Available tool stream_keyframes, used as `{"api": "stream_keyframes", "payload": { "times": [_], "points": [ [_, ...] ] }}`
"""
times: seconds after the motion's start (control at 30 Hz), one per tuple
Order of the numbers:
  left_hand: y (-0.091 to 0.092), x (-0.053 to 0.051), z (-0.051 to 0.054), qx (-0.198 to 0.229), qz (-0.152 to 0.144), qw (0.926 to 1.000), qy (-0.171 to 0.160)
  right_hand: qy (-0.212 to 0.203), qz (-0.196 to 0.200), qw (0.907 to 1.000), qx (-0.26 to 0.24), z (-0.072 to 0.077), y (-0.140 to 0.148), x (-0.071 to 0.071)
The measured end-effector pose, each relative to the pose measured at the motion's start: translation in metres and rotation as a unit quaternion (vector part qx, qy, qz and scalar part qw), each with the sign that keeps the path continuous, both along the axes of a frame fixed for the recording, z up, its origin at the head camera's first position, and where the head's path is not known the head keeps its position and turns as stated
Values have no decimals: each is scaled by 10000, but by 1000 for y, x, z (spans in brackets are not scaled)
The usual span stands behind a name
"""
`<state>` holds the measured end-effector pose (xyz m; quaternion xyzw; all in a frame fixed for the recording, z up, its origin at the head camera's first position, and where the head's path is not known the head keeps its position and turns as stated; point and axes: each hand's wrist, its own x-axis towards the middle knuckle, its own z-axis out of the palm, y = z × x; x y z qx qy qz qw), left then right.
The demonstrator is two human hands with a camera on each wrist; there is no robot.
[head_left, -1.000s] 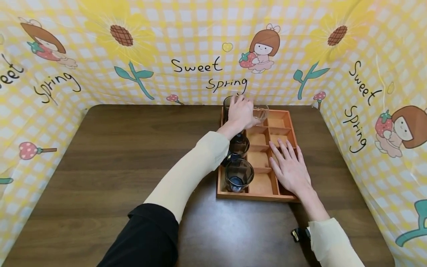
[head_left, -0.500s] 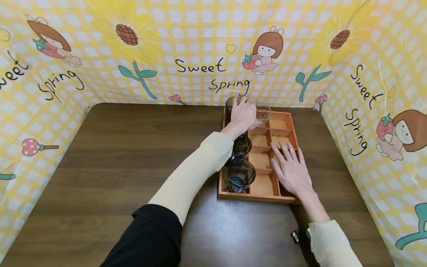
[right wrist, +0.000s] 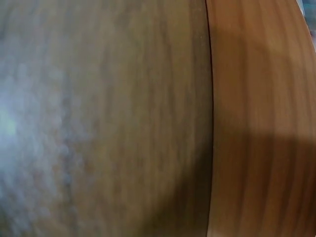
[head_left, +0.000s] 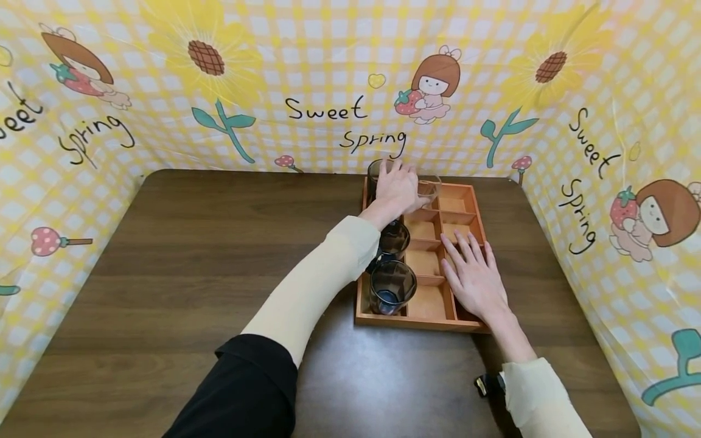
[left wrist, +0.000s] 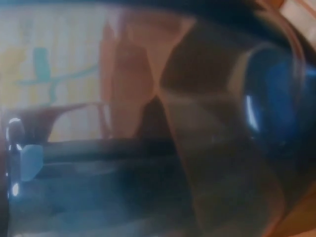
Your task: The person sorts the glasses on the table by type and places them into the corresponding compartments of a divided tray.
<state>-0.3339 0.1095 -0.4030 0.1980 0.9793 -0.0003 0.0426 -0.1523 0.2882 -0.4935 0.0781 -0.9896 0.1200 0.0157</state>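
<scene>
Toward the far end of the wooden compartment tray (head_left: 383,321), my left hand (head_left: 398,190) grips a clear glass (head_left: 431,187), thumb on its near side; the hand covers part of it. Just left of that hand, a dark tinted glass (head_left: 373,176) stands in the far left corner. Two more dark glasses, the middle one (head_left: 395,238) and the near one (head_left: 392,287), stand along the tray's left column. My right hand (head_left: 476,277) rests with spread, straight fingers over the tray's right column. Dark glass (left wrist: 98,182) fills the left wrist view, hiding the hand.
The brown wooden table (head_left: 219,255) extends left and in front of the tray. A yellow checked cloth (head_left: 323,55) stands around the back and sides, close behind the glasses. The tray's wooden side (right wrist: 261,118) shows against the table in the right wrist view.
The picture shifts slightly with the head. Both hands and the glasses stay practically where they were on the tray.
</scene>
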Motion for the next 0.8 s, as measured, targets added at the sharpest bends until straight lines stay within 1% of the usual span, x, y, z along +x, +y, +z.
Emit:
{"api": "stream_keyframes", "payload": {
  "times": [0.17,0.27,0.33,0.4,0.47,0.53,0.6,0.7,0.8],
  "points": [
    [-15,5,7,602,-165,9975,-332,10,73,10000,-1,0,-4,-4],
    [-30,9,14,1083,-324,9919,-576,14,147,9999,-13,3,-5,-7],
    [-40,14,18,1415,-431,9864,-710,-2,190,9998,-13,5,-4,-7],
    [-51,18,21,1649,-569,9821,-712,11,216,9998,-17,7,-2,-8],
    [-61,22,24,1745,-725,9801,-611,60,203,9998,-7,9,2,-8],
    [-72,26,25,1798,-903,9787,-410,128,159,9998,-6,12,6,-7],
    [-85,32,24,1799,-982,9785,-217,188,135,9997,-31,14,11,-7],
    [-110,41,23,1792,-948,9792,55,229,94,9995,-183,18,16,-4],
    [-136,48,22,1725,-800,9814,275,250,80,9988,-423,24,23,-1]
  ]
}}
